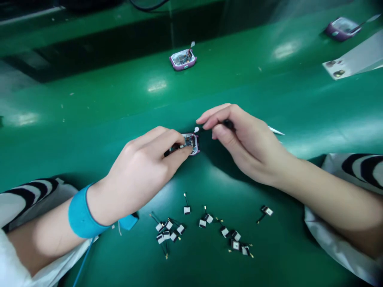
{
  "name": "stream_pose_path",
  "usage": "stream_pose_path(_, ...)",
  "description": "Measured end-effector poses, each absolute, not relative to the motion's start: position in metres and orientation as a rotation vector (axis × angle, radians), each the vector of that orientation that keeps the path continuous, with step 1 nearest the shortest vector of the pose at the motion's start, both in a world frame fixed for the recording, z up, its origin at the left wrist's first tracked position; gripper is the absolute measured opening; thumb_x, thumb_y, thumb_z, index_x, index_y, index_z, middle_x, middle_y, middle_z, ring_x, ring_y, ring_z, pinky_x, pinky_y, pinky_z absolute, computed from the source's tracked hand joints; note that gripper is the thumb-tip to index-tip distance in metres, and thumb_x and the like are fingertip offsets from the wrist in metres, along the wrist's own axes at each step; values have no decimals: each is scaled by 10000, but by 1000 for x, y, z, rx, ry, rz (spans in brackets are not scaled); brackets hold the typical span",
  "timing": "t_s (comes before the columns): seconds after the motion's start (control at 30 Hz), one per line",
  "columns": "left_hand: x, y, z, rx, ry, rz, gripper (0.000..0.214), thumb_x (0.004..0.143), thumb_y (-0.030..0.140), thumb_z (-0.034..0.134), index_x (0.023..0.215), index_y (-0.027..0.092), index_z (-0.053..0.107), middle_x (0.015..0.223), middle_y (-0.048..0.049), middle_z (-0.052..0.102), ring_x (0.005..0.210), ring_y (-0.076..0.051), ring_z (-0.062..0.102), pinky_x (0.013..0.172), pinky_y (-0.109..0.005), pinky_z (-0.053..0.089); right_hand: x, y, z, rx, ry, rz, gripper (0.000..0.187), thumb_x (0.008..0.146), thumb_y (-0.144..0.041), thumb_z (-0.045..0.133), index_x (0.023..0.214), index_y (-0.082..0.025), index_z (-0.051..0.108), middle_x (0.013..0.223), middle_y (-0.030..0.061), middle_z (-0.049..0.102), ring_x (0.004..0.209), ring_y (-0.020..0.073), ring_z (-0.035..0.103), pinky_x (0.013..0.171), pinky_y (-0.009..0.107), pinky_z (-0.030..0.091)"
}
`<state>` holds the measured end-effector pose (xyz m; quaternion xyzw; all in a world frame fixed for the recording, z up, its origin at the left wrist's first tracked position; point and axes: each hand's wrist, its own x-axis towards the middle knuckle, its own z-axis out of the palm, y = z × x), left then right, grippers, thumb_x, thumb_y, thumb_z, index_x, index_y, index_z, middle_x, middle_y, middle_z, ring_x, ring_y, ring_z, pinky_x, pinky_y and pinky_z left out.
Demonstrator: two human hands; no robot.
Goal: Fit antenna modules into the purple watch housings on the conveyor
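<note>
Scattered small wired parts [202,223] lie lowest in the frame, in a loose row on the green surface [89,119], just below and between the two forearms. Above them, at the centre of the frame, sits the small purple device [190,142] with its circuit board facing up. The left hand [143,167], with a blue wrist strap [79,213] behind it, comes in from the lower left and pinches the device between thumb and fingertips, covering its left part. The right hand [248,147] comes in from the right, closed around a slim tool [229,124]. Its fingertips are just above and to the right of the device, beside a little white tab [196,129] at the device's upper right corner. I cannot tell whether they touch the tab. The left hand is the nearer one, being in contact with the device. A second purple device [182,59] rests well apart in the upper centre, and a third [342,28] in the upper right.
</note>
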<state>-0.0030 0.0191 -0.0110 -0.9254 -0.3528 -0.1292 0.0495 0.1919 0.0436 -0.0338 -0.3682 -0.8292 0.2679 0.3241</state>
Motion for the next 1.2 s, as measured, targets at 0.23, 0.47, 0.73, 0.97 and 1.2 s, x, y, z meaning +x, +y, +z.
stream_pose_path(0.23,-4,20,-15,-2818,-1042,-445,224,853,134,409,853,157,631,827,-49,613,869,-183,587,694,-293,532,206,38,-31,-929,-2278,465,265,816,-240,503,1061,-171,576,781,31,504,754,118,515,697,271,479)
stream_pose_path(0.47,-5,19,-17,-2846,-1069,-417,246,864,131,376,900,158,618,867,-51,605,882,-168,583,726,-272,524,205,32,-28,-891,-2140,352,118,730,-192,620,846,-212,617,760,-5,654,681,114,614,612,244,506)
stream_pose_path(0.73,-5,19,-18,-2894,-1111,-409,265,858,103,365,918,155,617,894,-62,606,915,-162,571,768,-279,507,212,22,-20,-993,-2087,443,101,696,-155,644,748,-233,607,750,-10,655,705,131,622,610,259,517)
stream_pose_path(0.97,-6,20,-18,-2870,-1092,-410,255,859,116,375,915,160,620,882,-58,606,892,-162,574,754,-276,503,198,24,-22,-1023,-1703,655,130,654,-112,672,724,-207,619,757,-13,664,719,136,633,673,293,535)
stream_pose_path(1.2,-6,20,-18,-2802,-1065,-388,252,863,136,368,847,163,618,859,-46,595,812,-155,583,662,-240,492,177,25,-24,-919,-1832,558,81,686,-168,658,702,-213,592,735,-24,673,697,133,636,701,311,541)
